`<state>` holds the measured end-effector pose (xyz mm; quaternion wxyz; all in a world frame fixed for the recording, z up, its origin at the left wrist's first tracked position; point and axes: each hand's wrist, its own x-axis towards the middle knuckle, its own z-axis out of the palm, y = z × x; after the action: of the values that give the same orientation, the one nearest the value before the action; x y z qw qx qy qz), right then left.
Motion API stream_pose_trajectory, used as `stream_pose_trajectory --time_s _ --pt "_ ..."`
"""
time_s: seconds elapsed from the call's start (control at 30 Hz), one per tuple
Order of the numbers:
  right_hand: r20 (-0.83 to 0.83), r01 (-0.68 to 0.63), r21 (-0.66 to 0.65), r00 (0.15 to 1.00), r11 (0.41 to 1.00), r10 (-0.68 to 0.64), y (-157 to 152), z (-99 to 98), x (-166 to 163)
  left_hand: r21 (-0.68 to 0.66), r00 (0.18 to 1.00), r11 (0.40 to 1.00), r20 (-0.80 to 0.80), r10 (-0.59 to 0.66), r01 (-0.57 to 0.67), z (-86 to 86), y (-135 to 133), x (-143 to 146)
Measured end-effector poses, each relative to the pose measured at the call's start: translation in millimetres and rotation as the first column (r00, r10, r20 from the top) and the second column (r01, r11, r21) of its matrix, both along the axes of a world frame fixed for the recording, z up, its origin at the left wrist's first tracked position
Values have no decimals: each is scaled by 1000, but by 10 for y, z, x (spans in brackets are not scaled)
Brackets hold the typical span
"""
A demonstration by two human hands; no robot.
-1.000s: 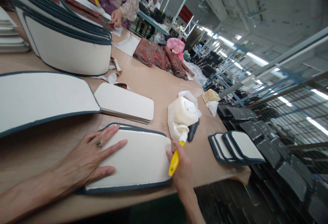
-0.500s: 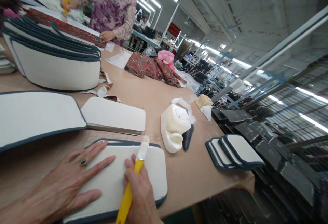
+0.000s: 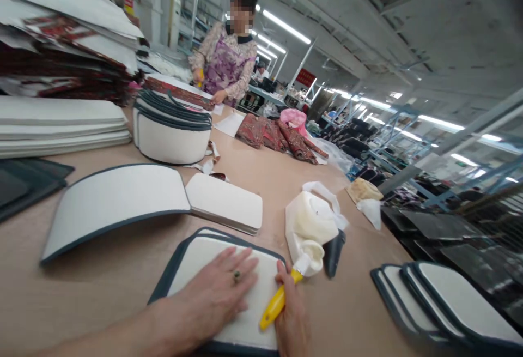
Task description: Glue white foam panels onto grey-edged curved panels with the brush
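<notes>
My left hand (image 3: 214, 297) lies flat, fingers spread, on a white foam panel with dark blue edging (image 3: 196, 259) at the near edge of the table; a ring is on one finger. My right hand (image 3: 291, 313) is closed round a yellow-handled brush (image 3: 278, 301). The brush's white bristle tip reaches into the opening of a white cut-open plastic jug (image 3: 312, 226) just right of the panel.
More white panels lie left (image 3: 114, 199) and behind (image 3: 226, 201). A curved stack (image 3: 171, 133) and flat stacks (image 3: 61, 122) stand at the back left. Small edged panels (image 3: 441, 302) overlap at the right. Patterned fabric (image 3: 278, 133) lies farther off. A person in purple (image 3: 226, 68) works at the far end.
My right hand has drawn the brush off the panel and put its tip to the jug. My left hand stays flat on the panel. The view has tilted up.
</notes>
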<state>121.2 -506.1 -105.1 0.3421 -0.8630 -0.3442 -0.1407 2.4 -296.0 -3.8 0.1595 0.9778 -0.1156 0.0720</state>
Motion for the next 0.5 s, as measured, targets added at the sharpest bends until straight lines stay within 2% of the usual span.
stream_pose_trajectory --time_s 0.1,0.23,0.33,0.4,0.5 --pt "80 -58 36 995 998 55 -14 -170 74 -90 997 995 -59 -51 45 -68 -51 38" --pt "183 -57 102 982 993 38 -32 -258 210 -117 981 984 -157 114 -133 -199 239 -161" --pt "224 -83 13 972 996 78 2 -94 169 -85 956 965 -184 229 -247 -244 409 -265" --pt "242 -110 -58 963 992 121 124 73 16 -67 953 965 -184 239 -255 -252 433 -267" --pt "193 -212 -67 956 975 221 438 245 -272 -38 955 968 -177 238 -248 -264 396 -235"
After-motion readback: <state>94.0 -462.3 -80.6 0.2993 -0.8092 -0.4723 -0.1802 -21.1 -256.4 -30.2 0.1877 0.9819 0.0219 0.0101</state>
